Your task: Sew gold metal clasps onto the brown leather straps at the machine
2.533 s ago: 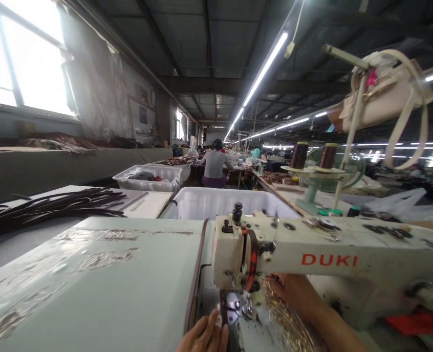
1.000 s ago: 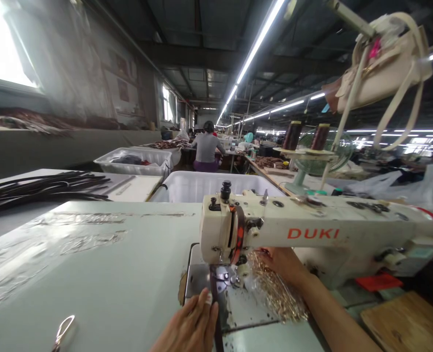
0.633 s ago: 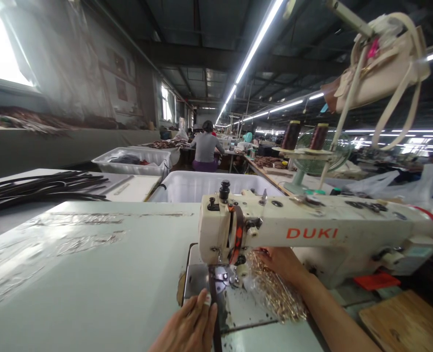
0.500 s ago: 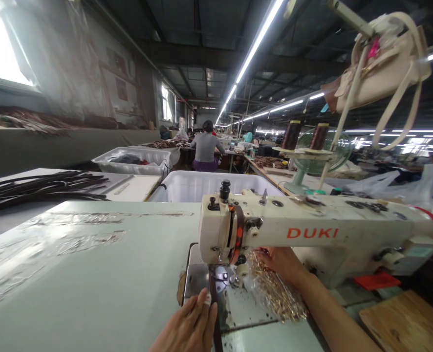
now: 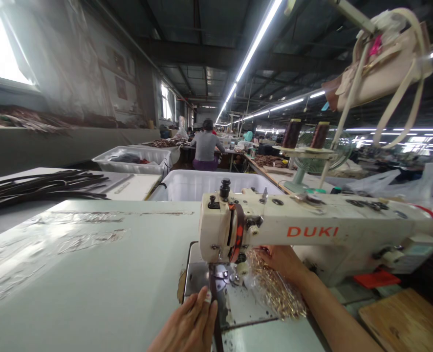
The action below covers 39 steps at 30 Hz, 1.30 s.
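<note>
A dark strap (image 5: 214, 313) runs along the metal plate (image 5: 234, 305) set into the table (image 5: 92, 274) near its front edge, passing straight under the needle foot (image 5: 224, 275) of the sewing machine (image 5: 312, 232). The left hand (image 5: 190, 327) lies flat just beside the strap, fingers stretched out and pressing down at the strap's left side, a white tape wrap on one fingertip (image 5: 208, 296); its grip is loose, clasping nothing. The right hand (image 5: 280, 261) reaches in under the machine's arm, and from here I cannot tell whether its grip is closed, since the fingers are hidden behind the machine head. Right by that hand sits a clear bag of small gold metal pieces (image 5: 275, 291), spread over the plate's right side. The cream machine body carries "DUKI" in red letters. On a stand behind it are two brown thread spools (image 5: 292, 133), and a pale handbag (image 5: 381, 73) hangs above. Past the table's far edge stands a white plastic bin (image 5: 187, 186); dark straps in a pile (image 5: 40, 188) lie towards the far left. A person (image 5: 205, 149) sits well away, further down the hall.
</note>
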Available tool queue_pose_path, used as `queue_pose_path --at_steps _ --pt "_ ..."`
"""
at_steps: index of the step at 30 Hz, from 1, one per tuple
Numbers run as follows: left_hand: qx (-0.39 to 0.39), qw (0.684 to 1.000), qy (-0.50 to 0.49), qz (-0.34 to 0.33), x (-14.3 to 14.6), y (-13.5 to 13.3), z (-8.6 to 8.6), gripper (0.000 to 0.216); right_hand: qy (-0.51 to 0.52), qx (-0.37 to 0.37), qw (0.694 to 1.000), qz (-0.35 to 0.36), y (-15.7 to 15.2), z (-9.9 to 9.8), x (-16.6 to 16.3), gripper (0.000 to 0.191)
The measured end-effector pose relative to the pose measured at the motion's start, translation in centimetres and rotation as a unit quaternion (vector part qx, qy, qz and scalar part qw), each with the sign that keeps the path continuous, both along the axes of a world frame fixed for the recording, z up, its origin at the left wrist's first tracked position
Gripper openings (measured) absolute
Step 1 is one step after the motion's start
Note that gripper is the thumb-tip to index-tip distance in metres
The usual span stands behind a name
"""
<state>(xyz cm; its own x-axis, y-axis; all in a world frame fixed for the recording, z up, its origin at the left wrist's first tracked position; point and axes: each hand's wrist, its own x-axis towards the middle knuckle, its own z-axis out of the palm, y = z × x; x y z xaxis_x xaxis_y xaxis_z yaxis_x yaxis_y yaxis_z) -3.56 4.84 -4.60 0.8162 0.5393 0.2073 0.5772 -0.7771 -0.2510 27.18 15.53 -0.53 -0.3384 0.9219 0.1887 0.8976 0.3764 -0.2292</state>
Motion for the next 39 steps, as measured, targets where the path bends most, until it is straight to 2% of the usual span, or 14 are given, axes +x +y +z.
queue_pose_path --at_steps 16,23,32,39 --pt "0.026 0.999 0.037 -0.015 0.5 -0.5 2.1 0.049 -0.001 0.000 1.000 0.003 0.1 -0.3 0.3 0.031" --pt "-0.003 1.000 0.017 -0.022 0.6 -0.4 2.4 0.050 -0.002 0.012 1.000 0.003 0.2 -0.3 0.2 0.028" --pt "-0.082 0.997 0.008 -0.010 0.7 -0.2 3.0 0.052 0.005 0.025 1.000 0.011 0.1 -0.3 0.3 0.024" --pt "-0.108 0.994 0.034 0.003 1.1 -0.7 5.2 0.053 0.009 0.027 0.999 0.018 0.4 -0.4 0.5 0.027"
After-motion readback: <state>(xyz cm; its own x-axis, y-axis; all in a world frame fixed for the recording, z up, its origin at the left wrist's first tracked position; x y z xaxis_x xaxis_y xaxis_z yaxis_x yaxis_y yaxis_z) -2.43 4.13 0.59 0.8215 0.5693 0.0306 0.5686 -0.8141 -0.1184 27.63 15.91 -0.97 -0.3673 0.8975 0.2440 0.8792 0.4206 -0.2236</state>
